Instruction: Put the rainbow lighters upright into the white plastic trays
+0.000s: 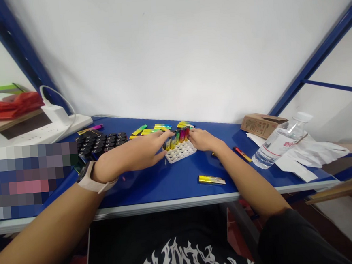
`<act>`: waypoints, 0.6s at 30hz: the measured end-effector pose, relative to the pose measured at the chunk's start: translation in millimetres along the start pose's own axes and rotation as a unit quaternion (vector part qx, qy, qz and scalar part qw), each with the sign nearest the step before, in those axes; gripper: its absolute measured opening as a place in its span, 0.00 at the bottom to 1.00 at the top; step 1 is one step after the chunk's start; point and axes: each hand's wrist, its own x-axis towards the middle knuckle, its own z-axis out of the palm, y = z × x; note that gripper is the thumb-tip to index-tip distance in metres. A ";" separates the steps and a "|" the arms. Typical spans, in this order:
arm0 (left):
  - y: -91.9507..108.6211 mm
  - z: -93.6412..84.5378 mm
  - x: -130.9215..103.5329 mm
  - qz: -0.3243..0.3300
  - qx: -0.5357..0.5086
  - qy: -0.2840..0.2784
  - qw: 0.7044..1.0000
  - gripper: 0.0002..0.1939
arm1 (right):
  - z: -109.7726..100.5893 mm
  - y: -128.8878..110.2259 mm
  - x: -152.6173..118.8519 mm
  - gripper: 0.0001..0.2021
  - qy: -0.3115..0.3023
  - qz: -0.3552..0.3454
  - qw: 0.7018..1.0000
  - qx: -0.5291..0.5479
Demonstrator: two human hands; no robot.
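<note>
A white perforated rack (182,152) stands on the blue table, with several small coloured tubes (178,138) upright along its far side. My left hand (143,148) is at the rack's left end, thumb and fingers apart, fingertips beside the leftmost tubes. At the right end, the fingers of my right hand (201,139) are pressed together around a red tube (187,131). Yellow and green pieces (139,130) lie behind my left hand. A yellow and silver piece (212,180) lies near the front edge, and a red and yellow one (241,154) is right of my right forearm.
Many black cylinders (103,142) stand together at the left, near a white power strip (69,128). On the right are a cardboard box (262,125), a clear water bottle (279,144) and white plastic wrapping (317,149). Blue frame posts flank the white wall.
</note>
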 end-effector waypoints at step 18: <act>1.0 -1.5 -0.4 -0.003 -0.012 0.003 1.000 0.35 | -5.9 4.0 -0.2 0.24 -0.019 0.119 0.992 -0.028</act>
